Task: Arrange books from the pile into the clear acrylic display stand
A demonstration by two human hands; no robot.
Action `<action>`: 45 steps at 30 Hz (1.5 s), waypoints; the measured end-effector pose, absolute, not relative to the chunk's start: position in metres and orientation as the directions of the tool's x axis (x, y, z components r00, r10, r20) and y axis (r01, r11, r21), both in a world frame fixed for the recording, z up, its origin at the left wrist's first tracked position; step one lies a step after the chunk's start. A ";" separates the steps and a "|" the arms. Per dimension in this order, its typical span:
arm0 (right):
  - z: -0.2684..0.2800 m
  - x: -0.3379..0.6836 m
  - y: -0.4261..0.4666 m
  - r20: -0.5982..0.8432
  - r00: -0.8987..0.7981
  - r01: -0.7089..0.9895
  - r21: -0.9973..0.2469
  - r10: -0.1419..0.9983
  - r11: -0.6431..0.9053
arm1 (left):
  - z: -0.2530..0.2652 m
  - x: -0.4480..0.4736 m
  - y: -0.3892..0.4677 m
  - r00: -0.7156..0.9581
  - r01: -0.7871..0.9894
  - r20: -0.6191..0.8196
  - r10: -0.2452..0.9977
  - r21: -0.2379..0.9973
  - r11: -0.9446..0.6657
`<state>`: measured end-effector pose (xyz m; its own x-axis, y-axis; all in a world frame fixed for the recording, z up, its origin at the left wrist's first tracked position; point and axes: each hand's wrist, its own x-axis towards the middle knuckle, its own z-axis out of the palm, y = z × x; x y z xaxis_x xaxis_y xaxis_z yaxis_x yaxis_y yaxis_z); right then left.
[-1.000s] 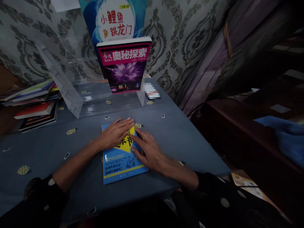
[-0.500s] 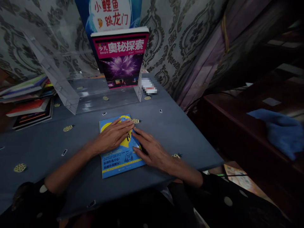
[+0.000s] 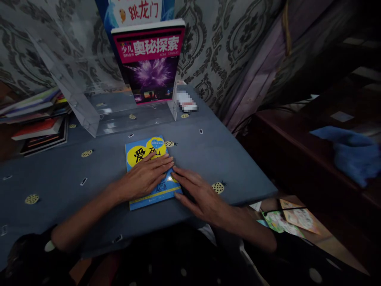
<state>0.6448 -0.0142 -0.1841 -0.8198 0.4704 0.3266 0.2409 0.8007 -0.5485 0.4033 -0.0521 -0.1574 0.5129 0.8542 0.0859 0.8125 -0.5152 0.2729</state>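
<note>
A blue book point(image 3: 139, 204) with yellow shapes and black characters on its cover lies flat near the table's front edge. Across the middle of that cover rests my left hand point(image 3: 145, 174), its fingers stretched out and pointing right. My right hand point(image 3: 198, 192) is at the book's right edge, fingers extended and thumb apart, with the fingertips close to those of my left hand. Part of the cover is hidden under my left hand.
Behind the book, a clear acrylic stand point(image 3: 92, 125) holds a purple-and-pink book point(image 3: 153, 77) in front of a taller blue book point(image 3: 168, 10). A stack of books point(image 3: 41, 135) lies at left. Blue cloth point(image 3: 354, 159) hangs over dark furniture at right. Picture books point(image 3: 297, 216) lie below.
My left hand has slid down the cover, uncovering the large characters near its top. My right hand has shifted slightly right. The whole view has tilted downward a little.
</note>
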 end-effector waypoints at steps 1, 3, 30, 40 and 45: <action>-0.184 0.647 -0.017 0.334 -0.819 0.239 -0.542 0.467 0.806 | -0.157 0.405 -0.055 0.521 0.808 0.084 0.850 0.273 -0.522; -0.184 0.651 -0.022 0.345 -0.818 0.237 -0.528 0.461 0.815 | -0.157 0.409 -0.061 0.529 0.803 0.079 0.845 0.274 -0.529; -0.194 0.671 -0.063 0.482 -0.788 0.255 -0.312 0.383 0.915 | -0.175 0.451 -0.171 0.400 0.912 0.269 0.876 -0.023 -0.409; -0.185 0.666 -0.056 0.432 -0.788 0.288 -0.371 0.439 0.883 | -0.178 0.417 -0.205 0.313 0.945 0.300 0.901 -0.001 -0.328; -0.185 0.653 -0.044 0.403 -0.803 0.290 -0.381 0.440 0.878 | -0.177 0.409 -0.205 0.286 0.957 0.314 0.905 -0.042 -0.288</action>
